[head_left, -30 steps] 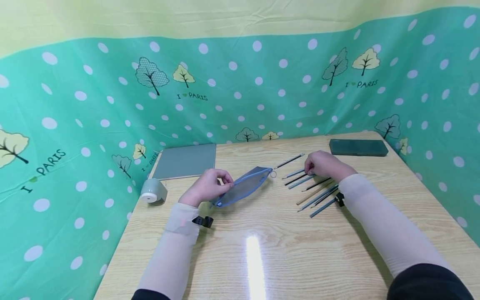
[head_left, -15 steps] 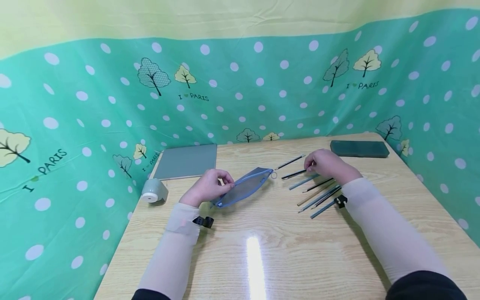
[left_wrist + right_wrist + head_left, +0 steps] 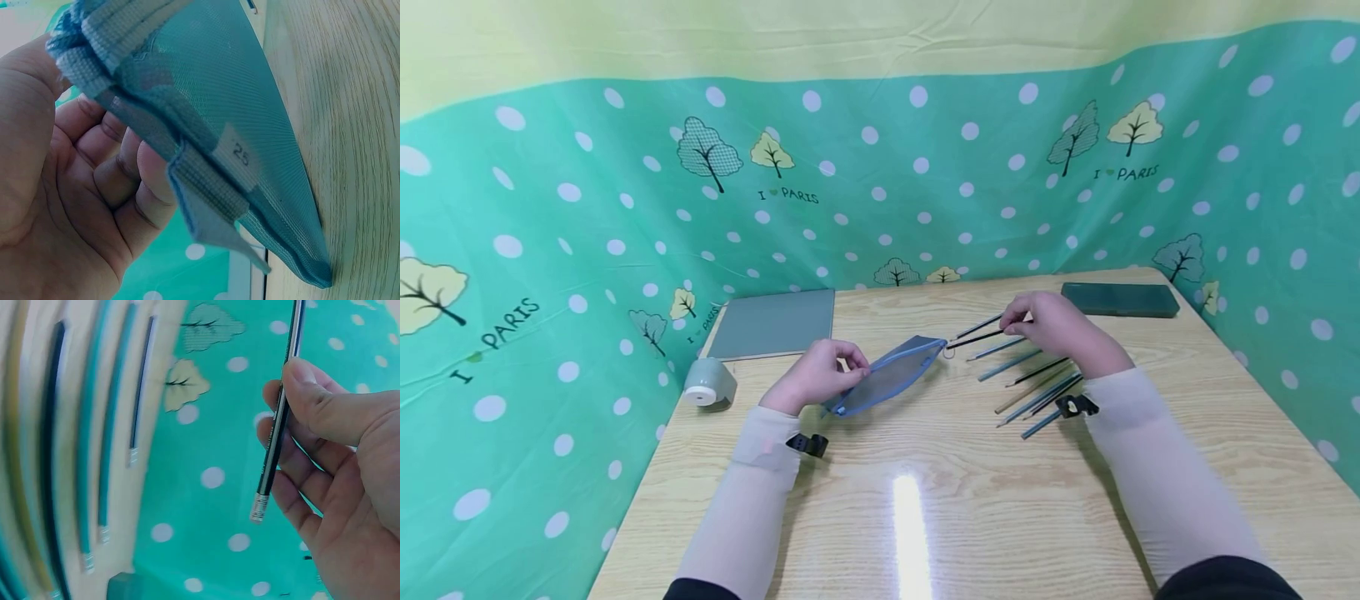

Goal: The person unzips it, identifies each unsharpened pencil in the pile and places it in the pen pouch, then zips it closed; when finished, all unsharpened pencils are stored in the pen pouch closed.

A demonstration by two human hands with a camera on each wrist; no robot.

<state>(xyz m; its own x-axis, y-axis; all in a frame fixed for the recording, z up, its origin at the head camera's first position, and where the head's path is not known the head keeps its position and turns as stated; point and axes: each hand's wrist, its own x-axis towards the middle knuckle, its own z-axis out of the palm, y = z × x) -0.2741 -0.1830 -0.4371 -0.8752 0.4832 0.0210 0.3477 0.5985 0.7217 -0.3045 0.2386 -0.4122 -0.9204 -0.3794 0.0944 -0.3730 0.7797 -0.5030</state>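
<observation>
My left hand [image 3: 820,373] pinches the edge of a blue mesh zipper pouch [image 3: 898,375], whose near side is raised off the table. In the left wrist view a small tag reading 25 shows on the pouch [image 3: 212,94]. My right hand [image 3: 1051,327] holds a dark striped pencil [image 3: 275,437] between thumb and fingers, its eraser end pointing down in the right wrist view. The pencil's other end reaches near the ring at the pouch's right corner in the head view. Several blue, black and wooden pencils [image 3: 1009,365] lie on the table below the right hand.
A dark green flat case [image 3: 1120,299] lies at the back right. At the back left is a grey flat board [image 3: 775,321], with a grey-green rounded device [image 3: 709,382] in front of it. A patterned curtain [image 3: 925,192] rises behind the wooden table [image 3: 985,500].
My right hand has picked a dark pencil up from the row and moved it up and slightly left, toward the pouch. The left hand and the pouch stay almost still.
</observation>
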